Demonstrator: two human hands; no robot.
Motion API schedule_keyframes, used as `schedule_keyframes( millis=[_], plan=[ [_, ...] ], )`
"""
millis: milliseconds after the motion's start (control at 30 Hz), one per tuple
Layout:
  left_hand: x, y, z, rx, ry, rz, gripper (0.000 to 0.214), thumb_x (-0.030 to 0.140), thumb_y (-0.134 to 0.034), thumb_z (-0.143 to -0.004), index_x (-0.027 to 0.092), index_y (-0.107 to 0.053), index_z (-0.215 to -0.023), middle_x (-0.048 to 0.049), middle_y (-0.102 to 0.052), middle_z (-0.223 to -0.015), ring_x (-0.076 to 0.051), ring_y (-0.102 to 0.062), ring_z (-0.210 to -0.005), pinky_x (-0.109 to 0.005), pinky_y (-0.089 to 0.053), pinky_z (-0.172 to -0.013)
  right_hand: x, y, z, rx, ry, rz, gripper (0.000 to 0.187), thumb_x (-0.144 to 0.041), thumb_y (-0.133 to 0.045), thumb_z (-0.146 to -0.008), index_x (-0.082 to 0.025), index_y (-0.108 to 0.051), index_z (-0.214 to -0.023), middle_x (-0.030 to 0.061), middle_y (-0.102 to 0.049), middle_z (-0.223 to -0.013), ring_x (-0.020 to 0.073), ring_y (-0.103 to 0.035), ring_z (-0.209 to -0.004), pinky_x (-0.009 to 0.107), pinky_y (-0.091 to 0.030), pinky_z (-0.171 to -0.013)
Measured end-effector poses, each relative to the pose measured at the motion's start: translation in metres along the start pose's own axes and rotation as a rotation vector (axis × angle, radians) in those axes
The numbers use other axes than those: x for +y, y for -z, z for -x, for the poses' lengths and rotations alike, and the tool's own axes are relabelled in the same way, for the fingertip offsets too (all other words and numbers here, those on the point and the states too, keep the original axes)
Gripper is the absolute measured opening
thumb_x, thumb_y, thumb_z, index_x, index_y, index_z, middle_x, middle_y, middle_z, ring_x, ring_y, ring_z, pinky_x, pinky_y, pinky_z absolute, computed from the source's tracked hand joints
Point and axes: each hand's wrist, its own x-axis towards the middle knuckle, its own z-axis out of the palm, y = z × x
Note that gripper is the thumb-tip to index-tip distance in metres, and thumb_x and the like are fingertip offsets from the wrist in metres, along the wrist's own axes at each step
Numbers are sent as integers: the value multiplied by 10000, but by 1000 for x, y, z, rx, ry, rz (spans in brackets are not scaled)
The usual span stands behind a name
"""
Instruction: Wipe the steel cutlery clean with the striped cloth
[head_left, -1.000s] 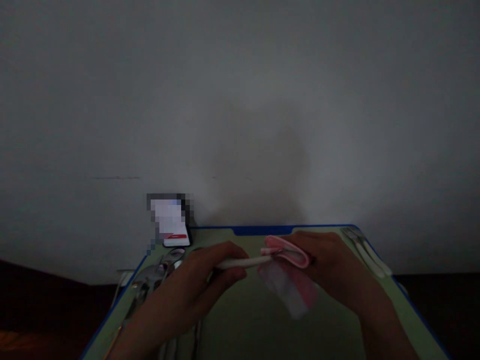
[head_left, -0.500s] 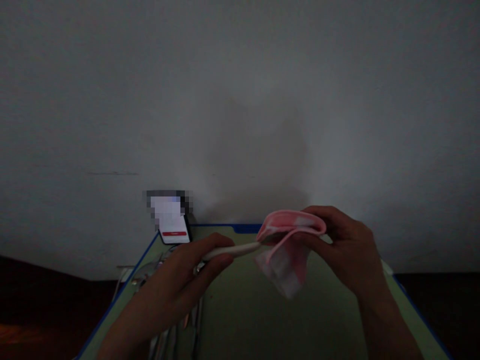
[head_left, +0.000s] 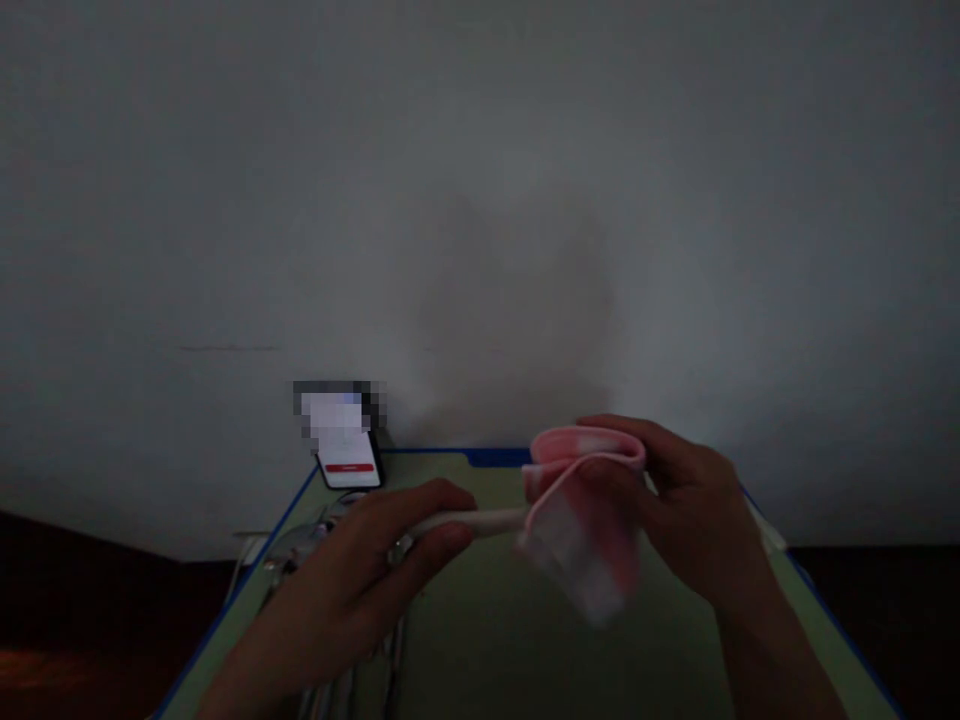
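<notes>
My left hand [head_left: 390, 560] is closed round the pale handle [head_left: 499, 521] of a utensil, held roughly level above the table. The utensil's far end is hidden inside a folded pink and white cloth [head_left: 581, 530], so its kind does not show. Gripping that cloth from the right is my right hand [head_left: 675, 500], with the thumb in front and fingers behind. A loose corner of the cloth hangs down below the hand.
A lit phone [head_left: 349, 440] leans against the wall [head_left: 675, 200] at the table's back left. Several metal utensils [head_left: 322, 695] lie on the green, blue-edged table [head_left: 480, 640], partly behind my left arm. Dark floor shows at both sides.
The cloth has slid over the utensil's end, covering the dark part that showed before. My left hand and the handle have dropped slightly, and the handle is more level.
</notes>
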Motion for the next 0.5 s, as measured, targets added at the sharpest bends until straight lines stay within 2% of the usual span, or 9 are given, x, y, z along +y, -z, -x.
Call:
schedule_keyframes(
  millis=[133, 267, 367, 500],
  plan=[
    [3, 1, -2, -19, -9, 28, 197, 323, -405, -894, 262, -562, -997, 12, -662, -946, -143, -613, -829, -212, -470, -666, -1, -1, 1, -314, 33, 1, 246, -317, -516, -842, -317, -593, -1075, -51, -682, -970, 101, -626, -828, 222, -481, -742],
    [4, 1, -2, -17, -2, 38, 203, 321, -409, -890, 245, -567, -991, 1, -664, -957, -144, -612, -818, -220, -469, -660, 2, -3, 2, -442, 44, -8, 257, -315, -436, -886, -297, -579, -1099, -12, -638, -1054, 115, -584, -941, 259, -449, -828],
    [4, 0, -2, -28, 6, 37, 198, 311, -417, -885, 244, -576, -982, 6, -668, -947, -138, -612, -793, -215, -465, -654, 6, -5, 1, -458, 75, -24, 287, -306, -372, -911, -270, -595, -1087, 33, -598, -1055, 129, -557, -959, 289, -428, -863],
    [2, 4, -2, -22, 40, 35, 217, 331, -419, -870, 237, -608, -924, 18, -671, -801, -134, -599, -671, -202, -445, -559, 8, -1, 0, -353, 102, -98, 309, -315, -355, -913, -247, -602, -1085, 56, -576, -998, 139, -552, -912, 275, -440, -805]
  ],
)
